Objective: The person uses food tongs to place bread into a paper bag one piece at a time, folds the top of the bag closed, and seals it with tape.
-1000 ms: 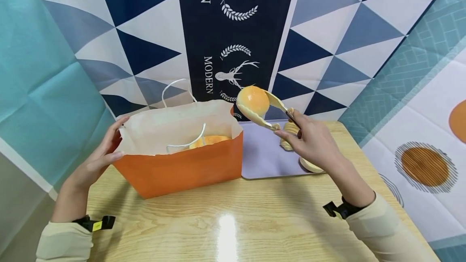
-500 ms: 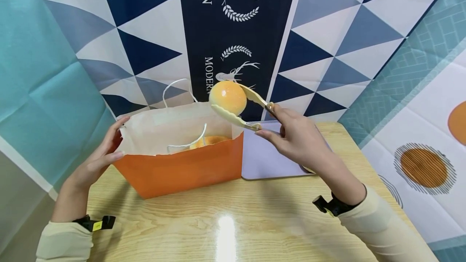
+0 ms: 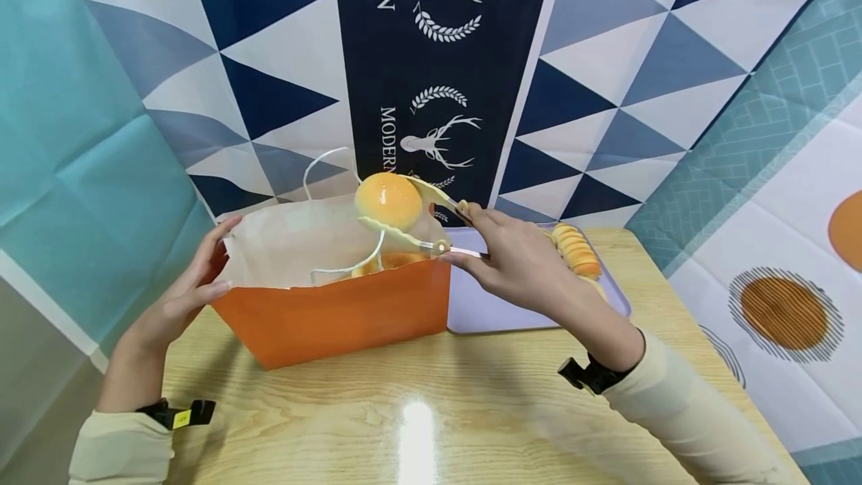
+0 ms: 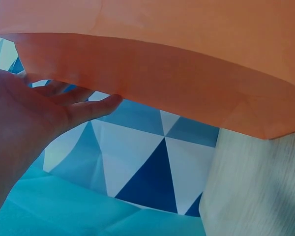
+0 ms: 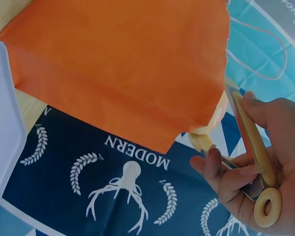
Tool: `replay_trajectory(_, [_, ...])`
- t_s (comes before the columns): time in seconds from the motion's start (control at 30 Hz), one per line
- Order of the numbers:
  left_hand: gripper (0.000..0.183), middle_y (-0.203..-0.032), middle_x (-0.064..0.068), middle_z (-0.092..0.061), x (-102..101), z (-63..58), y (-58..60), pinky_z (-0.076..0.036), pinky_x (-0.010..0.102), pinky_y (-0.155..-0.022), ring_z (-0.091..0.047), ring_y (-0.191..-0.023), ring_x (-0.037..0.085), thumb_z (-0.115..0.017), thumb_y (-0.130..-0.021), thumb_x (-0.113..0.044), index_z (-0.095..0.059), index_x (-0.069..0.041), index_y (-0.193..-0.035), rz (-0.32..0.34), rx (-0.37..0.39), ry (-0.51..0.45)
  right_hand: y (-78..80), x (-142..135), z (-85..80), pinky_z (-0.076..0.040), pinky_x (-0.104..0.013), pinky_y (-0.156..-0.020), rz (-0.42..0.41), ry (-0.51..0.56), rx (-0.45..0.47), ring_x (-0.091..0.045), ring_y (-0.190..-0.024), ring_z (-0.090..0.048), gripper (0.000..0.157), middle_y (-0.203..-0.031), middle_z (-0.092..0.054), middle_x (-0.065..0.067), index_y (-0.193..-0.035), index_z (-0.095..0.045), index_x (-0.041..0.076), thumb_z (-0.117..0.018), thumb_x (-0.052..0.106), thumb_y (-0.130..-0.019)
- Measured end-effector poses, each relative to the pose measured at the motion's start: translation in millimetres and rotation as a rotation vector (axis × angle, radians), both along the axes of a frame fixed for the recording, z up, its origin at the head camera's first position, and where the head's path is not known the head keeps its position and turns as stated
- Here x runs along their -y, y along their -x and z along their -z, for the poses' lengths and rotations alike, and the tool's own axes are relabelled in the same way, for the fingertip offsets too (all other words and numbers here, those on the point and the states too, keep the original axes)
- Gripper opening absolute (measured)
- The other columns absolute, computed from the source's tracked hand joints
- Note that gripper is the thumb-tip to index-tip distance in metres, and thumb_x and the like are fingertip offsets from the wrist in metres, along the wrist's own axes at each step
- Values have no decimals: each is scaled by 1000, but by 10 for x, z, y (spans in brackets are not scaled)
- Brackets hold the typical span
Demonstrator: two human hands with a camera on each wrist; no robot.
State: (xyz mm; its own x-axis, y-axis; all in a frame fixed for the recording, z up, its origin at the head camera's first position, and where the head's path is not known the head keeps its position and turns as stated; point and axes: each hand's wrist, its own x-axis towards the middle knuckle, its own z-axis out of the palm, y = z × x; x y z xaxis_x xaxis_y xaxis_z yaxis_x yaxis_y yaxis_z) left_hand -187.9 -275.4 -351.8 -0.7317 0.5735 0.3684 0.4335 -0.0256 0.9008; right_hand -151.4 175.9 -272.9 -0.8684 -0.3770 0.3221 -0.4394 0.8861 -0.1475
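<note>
An orange paper bag with a pale inside and white string handles stands open-topped on the table. My left hand rests against its left end, thumb on the front rim; in the left wrist view the fingers lie fairly straight along the bag's side. My right hand grips cream-tipped tongs, whose yellow handle shows in the right wrist view. Between the tongs' tips a round glossy bun is held over the bag's right half. Another golden bread piece is partly visible inside the bag.
A lilac tray sits right of the bag, partly hidden by my right hand and forearm. On it lies a ridged bread roll, with part of a paler piece beside it. Patterned cloth hangs behind the wooden table.
My right hand has carried the bun in the tongs leftward from above the tray to over the bag, dipping lower in the last half second. The left hand and bag have stayed put.
</note>
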Motion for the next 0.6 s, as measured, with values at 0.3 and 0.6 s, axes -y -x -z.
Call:
replay_trajectory(0.3, [79,-164,3,9,-6,12,10,-5,23,-114,12,-146,23,-38,-91,7,-3,-11,-159,-24,2,15,34,39,30,-57,-36,-63,-30,-12,9,-5,-58,-56,87,-121,-65,-10,-149,-42,4,-46,69,-91])
replay_trajectory(0.6, [79,-164,3,8,-23,16,20,6,37,-119,12,-146,23,-38,-91,6,-3,-10,-159,-37,12,19,45,-3,46,-58,-43,-74,-29,-10,16,-7,-63,-57,88,-135,-60,-14,-150,-41,4,-48,68,-90])
